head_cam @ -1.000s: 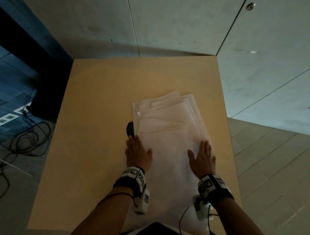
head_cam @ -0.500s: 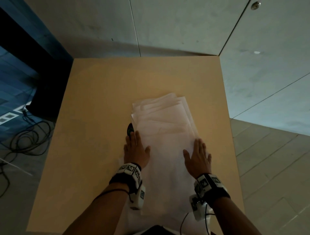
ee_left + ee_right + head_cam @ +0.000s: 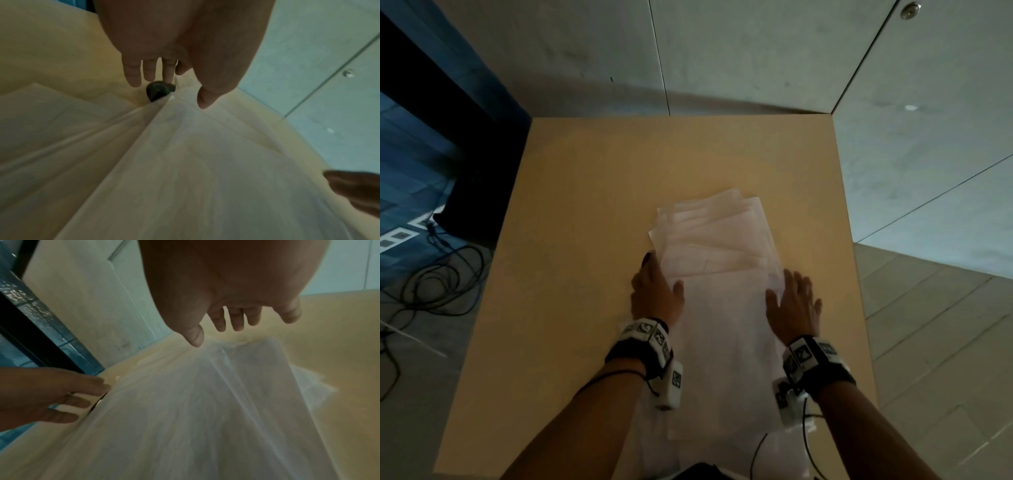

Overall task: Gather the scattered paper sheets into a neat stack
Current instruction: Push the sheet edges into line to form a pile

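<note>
Paper sheets (image 3: 717, 260): white, loosely fanned pile, centre-right of desk (image 3: 585, 240) | left hand (image 3: 655, 296): grip released, flat against pile's left edge | right hand (image 3: 792, 305): grip released, flat on right edge.

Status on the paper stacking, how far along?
Done: the paper sheets are gathered into one overlapping pile on the table. In hand: left hand and right hand lie flat with straight fingers at the pile's two long sides, squaring it. Left: the far ends are fanned with corners sticking out; a small dark object sits against the left edge.
</note>
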Demonstrator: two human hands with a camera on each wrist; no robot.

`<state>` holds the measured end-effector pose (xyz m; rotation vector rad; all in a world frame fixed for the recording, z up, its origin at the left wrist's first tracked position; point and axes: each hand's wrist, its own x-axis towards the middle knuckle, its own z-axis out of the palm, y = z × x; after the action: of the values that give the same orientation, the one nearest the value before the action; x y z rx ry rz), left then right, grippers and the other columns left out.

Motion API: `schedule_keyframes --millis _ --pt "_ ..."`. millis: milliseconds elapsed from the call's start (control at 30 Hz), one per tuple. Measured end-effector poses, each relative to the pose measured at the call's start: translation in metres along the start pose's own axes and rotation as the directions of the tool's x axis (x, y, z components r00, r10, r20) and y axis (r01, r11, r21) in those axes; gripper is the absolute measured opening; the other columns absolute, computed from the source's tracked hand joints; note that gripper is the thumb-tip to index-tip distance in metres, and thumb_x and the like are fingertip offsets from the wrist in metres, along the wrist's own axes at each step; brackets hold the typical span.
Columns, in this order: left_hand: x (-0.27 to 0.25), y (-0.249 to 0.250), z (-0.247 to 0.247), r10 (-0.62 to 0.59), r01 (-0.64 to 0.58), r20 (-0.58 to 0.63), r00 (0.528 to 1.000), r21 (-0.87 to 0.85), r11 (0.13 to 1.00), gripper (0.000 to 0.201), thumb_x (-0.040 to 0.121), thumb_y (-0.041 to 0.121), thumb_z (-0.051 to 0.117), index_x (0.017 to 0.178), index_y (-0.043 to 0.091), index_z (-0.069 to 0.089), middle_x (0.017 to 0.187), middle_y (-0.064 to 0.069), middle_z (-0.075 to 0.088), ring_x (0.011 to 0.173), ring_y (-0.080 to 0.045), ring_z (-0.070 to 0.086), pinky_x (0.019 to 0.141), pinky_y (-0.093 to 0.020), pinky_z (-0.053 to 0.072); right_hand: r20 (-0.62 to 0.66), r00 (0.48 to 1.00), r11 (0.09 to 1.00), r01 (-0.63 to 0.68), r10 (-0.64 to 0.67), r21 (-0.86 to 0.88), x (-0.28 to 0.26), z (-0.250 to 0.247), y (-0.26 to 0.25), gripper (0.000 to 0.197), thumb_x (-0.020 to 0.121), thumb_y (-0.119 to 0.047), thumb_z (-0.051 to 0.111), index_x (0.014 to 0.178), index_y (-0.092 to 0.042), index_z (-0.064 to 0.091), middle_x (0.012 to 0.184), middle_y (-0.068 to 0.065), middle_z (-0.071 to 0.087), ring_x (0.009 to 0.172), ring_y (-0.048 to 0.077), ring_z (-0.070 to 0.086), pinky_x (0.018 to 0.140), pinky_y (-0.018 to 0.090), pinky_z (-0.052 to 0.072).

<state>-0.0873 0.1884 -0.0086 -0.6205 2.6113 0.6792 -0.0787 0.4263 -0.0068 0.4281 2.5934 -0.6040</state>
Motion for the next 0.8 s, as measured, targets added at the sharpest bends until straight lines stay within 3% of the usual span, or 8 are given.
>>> schedule_keyframes --millis 67,133,267,433,567,667,800 --pt "0.016 0.001 -0.013 -0.101 0.101 -0.013 0.995 -0.052 0.994 0.074 0.094 0.041 0.052 0.152 0.012 0.018 0.152 -0.016 0.025 0.136 -0.039 0.027 0.108 -0.050 0.034 -0.067 0.998 1.000 0.011 -0.012 -0.005 0.013 -0.010 -0.004 0.059 0.096 -0.040 0.043 0.148 -0.018 0.025 0.156 0.007 0.024 0.143 0.029 0.020 0.114 0.054 0.021" --pt "0.033 0.003 -0.021 -0.179 0.181 0.031 0.983 -0.066 0.981 0.065 0.093 0.043 0.052 0.145 0.010 0.032 0.144 -0.019 0.032 0.129 -0.041 0.034 0.104 -0.048 0.036 -0.043 0.999 0.999 0.012 -0.014 -0.041 0.026 -0.018 -0.011 0.057 0.095 -0.042 0.044 0.144 -0.016 0.030 0.148 0.009 0.033 0.135 0.032 0.030 0.106 0.052 0.031" --pt "0.047 0.013 -0.021 -0.203 0.205 0.058 0.977 -0.021 0.979 0.051 0.095 0.040 0.049 0.135 0.010 0.044 0.136 -0.019 0.035 0.123 -0.040 0.038 0.099 -0.046 0.039 0.006 0.999 0.998 -0.033 0.034 -0.048 0.046 -0.023 -0.025 0.046 0.094 -0.041 0.045 0.131 -0.014 0.043 0.135 0.013 0.039 0.125 0.034 0.035 0.098 0.049 0.035" --pt "0.044 0.024 -0.004 -0.131 0.128 0.029 0.991 0.079 0.989 0.052 0.097 0.034 0.046 0.141 0.010 0.034 0.142 -0.017 0.028 0.126 -0.040 0.031 0.100 -0.047 0.038 0.016 0.999 0.996 0.038 -0.037 -0.075 0.050 -0.013 -0.044 0.045 0.094 -0.033 0.046 0.134 -0.014 0.040 0.132 0.013 0.038 0.123 0.034 0.036 0.099 0.049 0.035" --pt "0.043 0.021 -0.003 -0.061 0.062 -0.010 0.998 0.167 0.984 0.057 0.096 0.040 0.046 0.145 0.015 0.030 0.142 -0.012 0.028 0.126 -0.037 0.030 0.099 -0.047 0.037 0.013 0.999 0.998 0.035 -0.035 -0.057 0.054 -0.012 -0.042 0.048 0.093 -0.033 0.047 0.137 -0.014 0.039 0.135 0.012 0.036 0.126 0.034 0.033 0.101 0.050 0.034" --pt "0.054 0.011 -0.014 -0.025 0.031 -0.027 0.999 0.215 0.976 0.069 0.096 0.051 0.041 0.151 0.016 0.019 0.157 -0.008 0.012 0.142 -0.036 0.013 0.112 -0.050 0.024 -0.052 0.998 0.995 0.022 -0.027 -0.095 0.061 -0.014 -0.035 0.055 0.094 -0.040 0.046 0.140 -0.012 0.034 0.147 0.011 0.029 0.136 0.033 0.025 0.108 0.052 0.028" --pt "0.073 0.006 -0.018 -0.066 0.044 0.086 0.994 0.243 0.969 0.080 0.094 0.062 0.031 0.154 0.020 -0.001 0.162 0.003 -0.013 0.147 -0.034 -0.013 0.119 -0.053 0.004 0.006 1.000 0.990 0.023 -0.023 -0.137 0.067 -0.009 -0.029 0.066 0.098 -0.044 0.035 0.151 -0.012 0.014 0.161 0.003 0.003 0.149 0.027 -0.001 0.117 0.055 0.006"
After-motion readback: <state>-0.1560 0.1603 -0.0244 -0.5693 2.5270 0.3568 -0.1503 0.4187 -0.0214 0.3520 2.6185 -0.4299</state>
